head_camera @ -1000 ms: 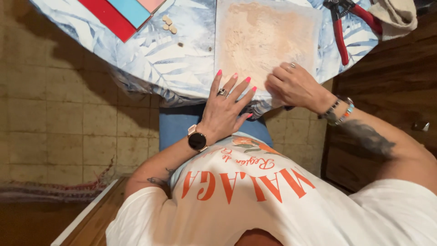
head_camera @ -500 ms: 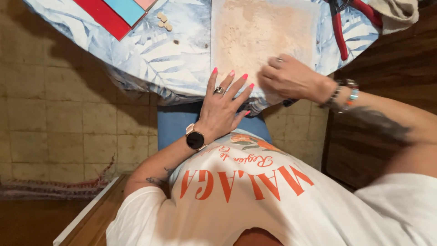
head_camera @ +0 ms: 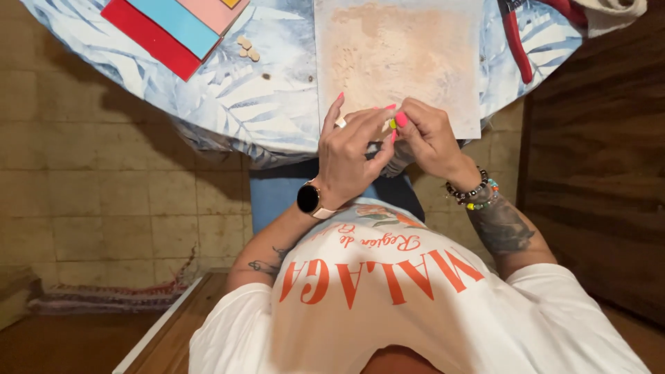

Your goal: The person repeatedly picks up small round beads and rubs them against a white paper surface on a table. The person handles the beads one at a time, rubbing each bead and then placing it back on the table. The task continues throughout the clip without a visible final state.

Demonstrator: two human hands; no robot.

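Observation:
My left hand [head_camera: 350,156], with a ring and a dark round watch on the wrist, and my right hand [head_camera: 429,138], with beaded bracelets, meet fingertip to fingertip. They are at the near edge of a beige, stained mat [head_camera: 402,55]. Between the pink-nailed fingertips sits a small yellow piece [head_camera: 392,124], pinched from both sides and mostly hidden. The left index finger points up over the mat. The mat lies on a round table with a blue leaf-print cloth [head_camera: 242,104].
Red, blue and pink foam sheets [head_camera: 166,28] lie at the table's far left, with a few small beige pieces [head_camera: 248,48] beside them. Red-handled pliers [head_camera: 516,41] lie right of the mat. Tiled floor spreads left, and dark wooden furniture [head_camera: 596,173] stands right.
My left hand lay flat with spread fingers at the mat's near edge. It has lifted and closed toward the right hand, and both now pinch the small yellow piece.

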